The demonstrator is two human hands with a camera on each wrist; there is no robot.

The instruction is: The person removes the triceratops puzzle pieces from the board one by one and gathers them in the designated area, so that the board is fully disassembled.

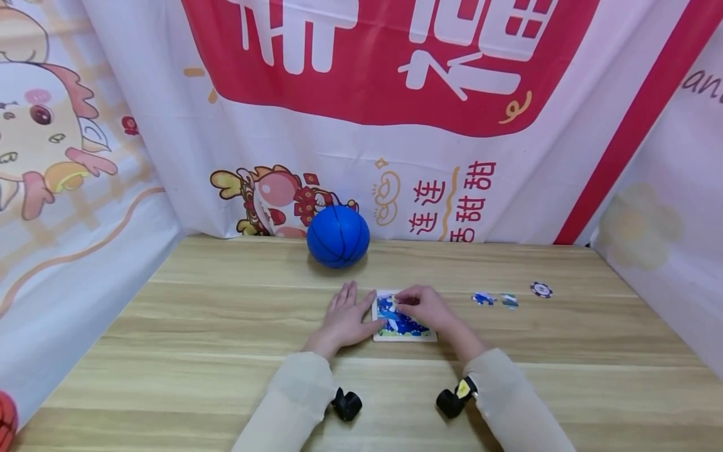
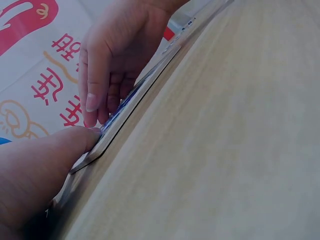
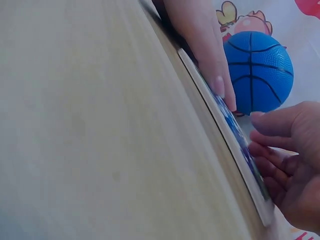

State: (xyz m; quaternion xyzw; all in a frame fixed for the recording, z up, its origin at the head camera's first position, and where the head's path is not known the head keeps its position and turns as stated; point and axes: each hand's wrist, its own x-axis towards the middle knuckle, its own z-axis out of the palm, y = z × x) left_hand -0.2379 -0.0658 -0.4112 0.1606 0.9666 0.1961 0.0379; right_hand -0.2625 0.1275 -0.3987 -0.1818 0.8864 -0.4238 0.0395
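Note:
A small jigsaw puzzle (image 1: 402, 325) in a pale frame lies on the table, its picture mostly blue. My left hand (image 1: 351, 317) rests flat to its left with fingers stretched out, and the thumb (image 2: 82, 140) lies over the puzzle's near left part. Over the upper right of the puzzle is my right hand (image 1: 426, 307). Its thumb and index fingertips are close together at the picture, with the other fingers (image 3: 272, 167) curled; whether a piece is between them cannot be made out. Two loose puzzle pieces, one blue (image 1: 484, 299) and one greyish (image 1: 509, 301), lie to the right.
Behind the left hand a blue ball (image 1: 338, 236) with black lines sits near the table's back edge. A round dark-and-white chip (image 1: 541, 289) lies beyond the loose pieces. Part of a red ball (image 1: 7, 419) shows at far left. Printed cloth (image 1: 271, 138) hangs around the table.

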